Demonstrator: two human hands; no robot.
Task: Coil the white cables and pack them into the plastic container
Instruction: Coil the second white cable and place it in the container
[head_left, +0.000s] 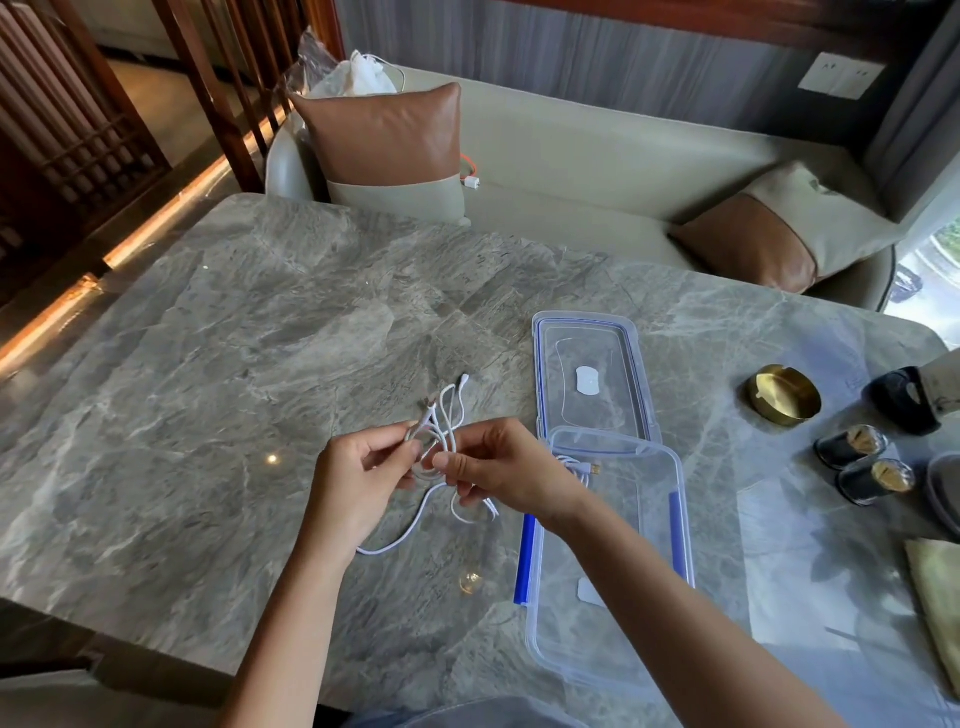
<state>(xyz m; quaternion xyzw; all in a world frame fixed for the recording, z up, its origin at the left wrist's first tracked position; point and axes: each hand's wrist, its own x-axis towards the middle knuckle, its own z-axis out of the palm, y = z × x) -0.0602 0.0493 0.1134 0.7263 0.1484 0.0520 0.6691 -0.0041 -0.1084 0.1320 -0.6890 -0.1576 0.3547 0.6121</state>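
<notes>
At frame centre both the left hand (363, 467) and right hand (498, 467) pinch the white cable (441, 441); I'd keep loops small and even so they fit the plastic container (680, 519).

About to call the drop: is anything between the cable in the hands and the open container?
Nothing visible blocks it. The white cable is held by both hands just left of the plastic container, which is open; its lid lies beyond it. One cable already sits in its far end.

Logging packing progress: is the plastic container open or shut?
Open: the lid lies flat on the table beyond the plastic container, which already holds one cable.
</notes>
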